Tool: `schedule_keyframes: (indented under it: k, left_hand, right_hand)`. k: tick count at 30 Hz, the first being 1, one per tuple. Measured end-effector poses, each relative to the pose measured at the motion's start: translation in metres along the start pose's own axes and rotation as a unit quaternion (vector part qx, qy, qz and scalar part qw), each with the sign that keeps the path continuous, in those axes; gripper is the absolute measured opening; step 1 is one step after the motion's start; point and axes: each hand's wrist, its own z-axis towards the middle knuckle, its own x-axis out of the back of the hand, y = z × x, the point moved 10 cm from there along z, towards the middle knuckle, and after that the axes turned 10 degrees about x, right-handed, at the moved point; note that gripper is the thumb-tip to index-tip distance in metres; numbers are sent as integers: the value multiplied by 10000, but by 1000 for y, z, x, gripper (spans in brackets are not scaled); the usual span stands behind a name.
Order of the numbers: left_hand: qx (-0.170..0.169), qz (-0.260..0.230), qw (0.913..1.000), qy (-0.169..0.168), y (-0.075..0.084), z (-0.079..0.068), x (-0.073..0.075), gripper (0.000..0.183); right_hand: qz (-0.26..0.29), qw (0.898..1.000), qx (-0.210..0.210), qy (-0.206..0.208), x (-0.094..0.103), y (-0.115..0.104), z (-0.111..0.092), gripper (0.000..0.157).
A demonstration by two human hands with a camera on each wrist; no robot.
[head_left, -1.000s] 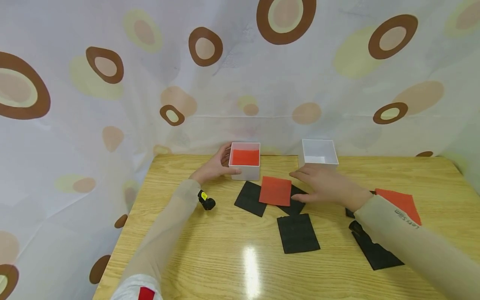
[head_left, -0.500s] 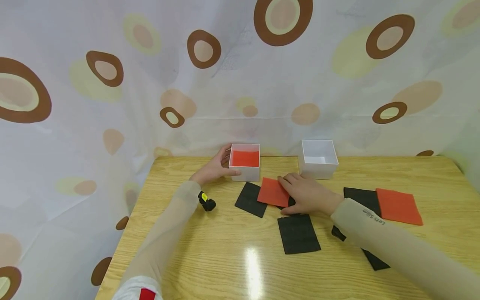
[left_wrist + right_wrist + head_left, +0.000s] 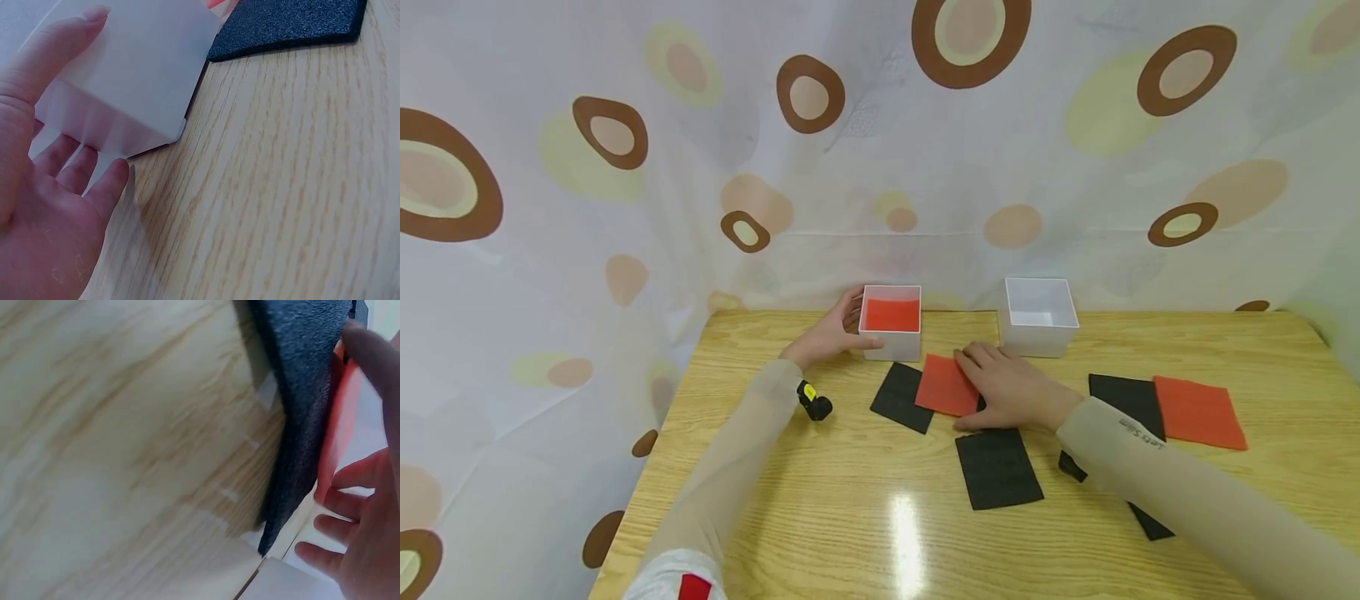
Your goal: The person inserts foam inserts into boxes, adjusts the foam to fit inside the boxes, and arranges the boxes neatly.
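Observation:
My left hand [image 3: 829,335] grips the left white box [image 3: 891,346], its thumb across the front and fingers around the left side. A red square [image 3: 889,315] shows inside that box. Farther right, my right hand [image 3: 1018,387] spans the right edge of a flat red square [image 3: 943,385], thumb at one corner and fingertips at another. This red square overlaps a black foam square [image 3: 901,400] and another black one, mostly hidden beneath the hand. In the right wrist view, the red square [image 3: 340,428] sits between thumb and fingers, against a black foam square [image 3: 306,381].
A second white box [image 3: 1037,343] stands at the table's back, behind my right hand. Nearer me lies a black square [image 3: 998,469]. To the right are a black square [image 3: 1123,400] and a red square [image 3: 1200,412]; another black piece [image 3: 1150,522] is partly under my right forearm.
My right hand has come left and down from in front of the right box onto the red square, which has shifted slightly left. The left hand has stayed on its box.

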Motion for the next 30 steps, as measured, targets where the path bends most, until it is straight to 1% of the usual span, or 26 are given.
schedule_keyframes:
  k: [6,9,12,15,17,20,22,26,28,30]
  left_hand:
    - [-27,58,10000,29,2,1,0,105]
    - [-33,18,10000,6,0,2,0,105]
    - [-40,-38,10000,-28,-1,2,0,104]
    - [-44,-67,10000,-43,-1,2,0,104]
    - [-50,-75,9999,-43,-1,2,0,104]
    - [-67,-97,9999,-66,-1,2,0,105]
    - [-92,-106,9999,-79,0,2,0,105]
    - [-125,-78,9999,-73,0,3,1,104]
    - [-133,-48,9999,-48,-1,3,1,104]
    - [-162,-31,9998,-56,0,2,0,104]
  right_hand:
    - [-9,10000,12,95,-2,3,5,94]
    - [116,9998,90,155,2,2,5,90]
    - [354,9990,156,208,10,1,3,86]
    - [550,9976,289,318,21,-1,1,81]
    - [609,9961,472,438,31,-4,-1,78]
    - [725,9920,755,709,50,-11,-3,73]
    - [802,9891,846,901,64,-13,-3,72]
    - [672,9877,728,1213,90,-7,5,72]
    - [575,9888,570,1254,98,-1,13,73]
    - [583,9894,459,1245,101,4,21,73]
